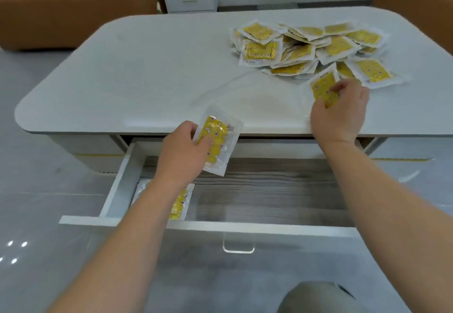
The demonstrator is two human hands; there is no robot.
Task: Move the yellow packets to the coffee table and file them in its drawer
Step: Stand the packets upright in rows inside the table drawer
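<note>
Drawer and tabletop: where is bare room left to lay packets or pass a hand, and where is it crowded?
The drawer floor is bare right of the filed packets in its near-left corner. The coffee table top is bare left of the pile. Crowded: the top's right side, where the right hand pinches a packet.

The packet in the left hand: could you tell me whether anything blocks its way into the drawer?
Nothing visible does: the drawer is open right below the packet that the left hand holds.

glossy plastic packets (pixel 304 48), smooth white tabletop (pixel 147 67), woodgrain drawer (pixel 269 190) floor.
</note>
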